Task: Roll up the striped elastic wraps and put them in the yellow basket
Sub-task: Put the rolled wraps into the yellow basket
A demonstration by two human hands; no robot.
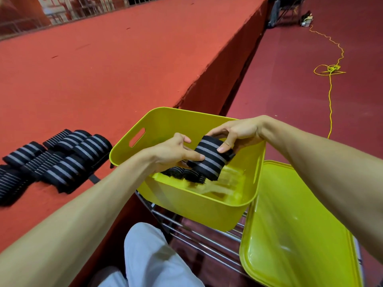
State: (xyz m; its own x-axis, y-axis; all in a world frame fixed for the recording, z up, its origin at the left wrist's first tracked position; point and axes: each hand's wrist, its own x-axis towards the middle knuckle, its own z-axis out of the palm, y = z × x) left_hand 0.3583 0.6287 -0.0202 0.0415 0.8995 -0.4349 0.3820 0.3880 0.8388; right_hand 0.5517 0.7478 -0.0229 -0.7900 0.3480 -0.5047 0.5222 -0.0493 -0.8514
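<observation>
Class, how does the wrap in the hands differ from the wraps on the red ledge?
The held wrap is one roll; the ledge wraps are a pile. The held wrap is over the yellow basket, gripped by left hand and right hand; the ledge wraps lie untouched. Both are black with pale stripes.

red raised platform, maroon floor, yellow cord
</observation>
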